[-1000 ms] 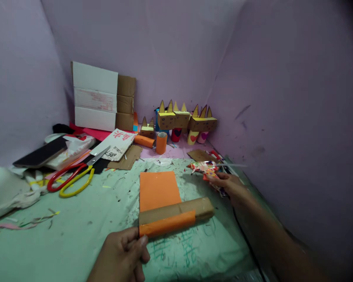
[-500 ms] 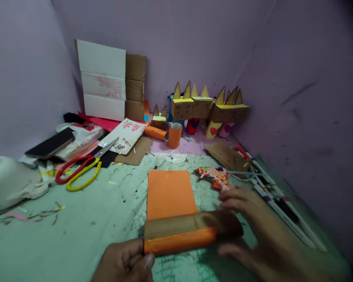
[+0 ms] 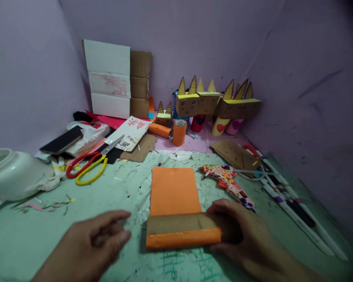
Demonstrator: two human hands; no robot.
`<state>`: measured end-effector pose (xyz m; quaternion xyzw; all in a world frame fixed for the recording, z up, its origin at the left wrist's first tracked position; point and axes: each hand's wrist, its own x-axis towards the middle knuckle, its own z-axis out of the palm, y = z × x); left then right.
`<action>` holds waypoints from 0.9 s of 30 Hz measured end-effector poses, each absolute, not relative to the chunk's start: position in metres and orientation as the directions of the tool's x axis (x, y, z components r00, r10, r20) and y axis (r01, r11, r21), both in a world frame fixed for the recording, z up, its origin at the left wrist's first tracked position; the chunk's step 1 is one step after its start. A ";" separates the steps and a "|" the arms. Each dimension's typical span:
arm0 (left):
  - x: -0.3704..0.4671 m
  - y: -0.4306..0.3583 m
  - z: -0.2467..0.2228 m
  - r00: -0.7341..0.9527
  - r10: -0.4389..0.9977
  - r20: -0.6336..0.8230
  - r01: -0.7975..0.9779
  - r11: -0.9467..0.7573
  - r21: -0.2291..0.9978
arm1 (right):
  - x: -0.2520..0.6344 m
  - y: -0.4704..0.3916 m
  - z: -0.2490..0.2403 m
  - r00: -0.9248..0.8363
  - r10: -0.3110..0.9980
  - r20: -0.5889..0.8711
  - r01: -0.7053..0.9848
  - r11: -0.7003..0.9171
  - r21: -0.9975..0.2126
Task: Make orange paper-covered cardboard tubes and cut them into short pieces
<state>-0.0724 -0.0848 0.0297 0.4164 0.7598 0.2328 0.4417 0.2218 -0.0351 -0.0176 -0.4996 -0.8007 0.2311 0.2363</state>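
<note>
A brown cardboard tube (image 3: 176, 224) lies sideways near the front, with the edge of an orange paper sheet (image 3: 174, 190) folded up along its near side. The rest of the sheet is flat behind the tube. My right hand (image 3: 238, 231) grips the tube's right end, which sticks out past the paper. To the left of the tube, my left hand (image 3: 101, 239) hovers with thumb and fingers apart, holding nothing. A floral-patterned glue gun (image 3: 223, 178) rests behind my right hand.
Scissors (image 3: 101, 158), a phone (image 3: 61, 140) and a white jar (image 3: 14, 172) are at left. Decorated cardboard figures (image 3: 204, 103) and orange tubes (image 3: 179, 133) stand at the back. Pens (image 3: 297, 213) lie along the right wall, near brown cardboard (image 3: 235, 154).
My left hand has let go of the tube's left end and moved left. My right hand has closed on its right end. The whole view has shifted slightly.
</note>
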 end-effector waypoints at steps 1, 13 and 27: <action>-0.076 -0.074 0.038 -0.268 0.885 -0.381 0.532 0.466 0.707 | 0.222 -0.034 -0.016 -0.399 0.906 0.145 0.672 0.396 -0.626; -0.012 0.078 0.037 0.411 0.889 -0.202 0.882 -0.332 0.334 | 0.220 -0.017 -0.007 -0.489 0.872 0.018 0.573 0.337 -0.747; -0.004 0.073 0.063 0.331 0.910 -0.249 0.924 -0.259 0.280 | 0.214 -0.012 0.002 -0.456 0.879 -0.139 0.587 0.179 -0.789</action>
